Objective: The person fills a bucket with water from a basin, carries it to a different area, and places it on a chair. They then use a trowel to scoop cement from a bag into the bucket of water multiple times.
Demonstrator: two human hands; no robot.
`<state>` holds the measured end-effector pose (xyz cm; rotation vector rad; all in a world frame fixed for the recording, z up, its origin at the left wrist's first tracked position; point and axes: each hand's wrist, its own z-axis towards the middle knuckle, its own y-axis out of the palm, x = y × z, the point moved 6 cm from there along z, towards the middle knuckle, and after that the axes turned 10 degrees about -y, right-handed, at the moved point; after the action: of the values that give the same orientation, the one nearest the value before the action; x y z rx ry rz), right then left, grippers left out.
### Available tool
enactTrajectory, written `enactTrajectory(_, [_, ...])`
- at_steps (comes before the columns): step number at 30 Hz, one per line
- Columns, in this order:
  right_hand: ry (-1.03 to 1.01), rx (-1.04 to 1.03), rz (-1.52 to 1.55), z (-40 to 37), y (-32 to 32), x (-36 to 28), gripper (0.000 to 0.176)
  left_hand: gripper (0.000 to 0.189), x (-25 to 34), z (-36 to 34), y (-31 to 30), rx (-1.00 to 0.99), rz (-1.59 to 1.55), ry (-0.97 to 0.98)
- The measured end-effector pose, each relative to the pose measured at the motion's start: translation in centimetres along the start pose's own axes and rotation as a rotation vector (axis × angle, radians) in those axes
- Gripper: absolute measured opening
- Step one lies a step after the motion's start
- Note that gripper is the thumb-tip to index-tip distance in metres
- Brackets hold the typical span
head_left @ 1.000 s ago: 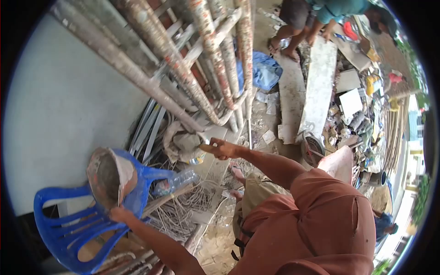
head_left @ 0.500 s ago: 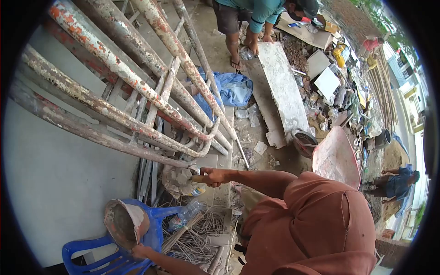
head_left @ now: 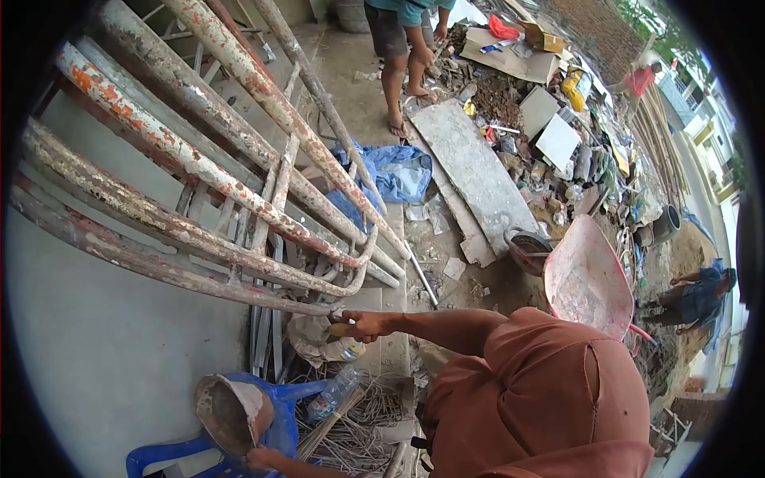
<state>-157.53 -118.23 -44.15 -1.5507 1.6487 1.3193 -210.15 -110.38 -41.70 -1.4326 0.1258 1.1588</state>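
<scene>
My right hand point(head_left: 368, 325) is closed around the short handle of a trowel point(head_left: 341, 328), beside the lower ends of paint-flecked metal pipe frames point(head_left: 239, 191). The trowel's blade is hard to make out against a crumpled sack point(head_left: 309, 338) below. My left hand point(head_left: 261, 457) grips the rim of a mortar-stained bucket point(head_left: 259, 410), tilted on a blue plastic chair point(head_left: 283, 418). A clear plastic bottle point(head_left: 335, 393) lies between the two hands, near a heap of thin sticks or wires point(head_left: 366, 422).
A co-worker point(head_left: 390, 48) stands beyond a blue tarp point(head_left: 398, 173) and a pale board point(head_left: 470, 163) on the ground. A pinkish wheelbarrow point(head_left: 586, 279) stands near rubble point(head_left: 510, 107). Two other people point(head_left: 701, 296) point(head_left: 640, 78) are farther off.
The pale board has been lowered flat, and the co-worker's hands are off it. The view has shifted slightly. Both my hands keep their holds.
</scene>
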Motion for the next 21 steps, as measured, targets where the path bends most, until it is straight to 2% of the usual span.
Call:
enactTrajectory(7, [-0.002, -0.045, 0.047, -1.7, 1.1, -2.9, 0.036, 0.026, 1.2, 1.0, 3.3, -0.045, -0.09, 0.04])
enactTrajectory(9, [0.02, -0.036, 0.035, -1.9, 1.1, -2.9, 0.036, 0.025, 1.4, 0.3, 3.5, 0.17, -0.016, -0.004])
enactTrajectory(10, [0.008, -0.039, 0.045, -1.7, 0.8, -2.6, 0.037, 0.025, 2.0, 0.7, 4.4, 0.16, -0.016, -0.011])
enactTrajectory(11, [-0.002, -0.042, 0.058, -1.8, 0.8, -2.6, 0.039, 0.029, 2.3, 1.8, 6.0, 0.003, -0.261, -0.089])
enactTrajectory(13, [0.009, -0.043, 0.06, -2.7, 1.5, -4.0, 0.039, 0.032, 1.5, 1.5, 7.2, -0.165, -0.503, -0.176])
enactTrajectory(15, [0.023, -0.04, 0.064, -3.2, 1.6, -4.7, 0.039, 0.032, 0.9, -0.4, 0.9, -0.151, -0.116, 0.012])
enactTrajectory(16, [0.007, -0.055, 0.097, -3.1, 1.7, -4.8, 0.038, 0.032, 0.8, -0.5, 0.3, -0.162, -0.111, 0.007])
enactTrajectory(18, [0.006, -0.059, 0.182, -3.2, 2.0, -5.5, 0.034, 0.029, 0.7, -0.2, 0.3, -0.223, -0.125, -0.023])
enactTrajectory(20, [0.01, -0.049, 0.184, -3.5, 2.1, -6.3, 0.032, 0.027, 1.5, -0.3, 1.0, -0.169, 0.023, 0.083])
enactTrajectory(21, [0.007, -0.034, 0.198, -3.4, 2.3, -6.6, 0.031, 0.024, 3.2, 1.0, 5.7, -0.037, -0.05, 0.019])
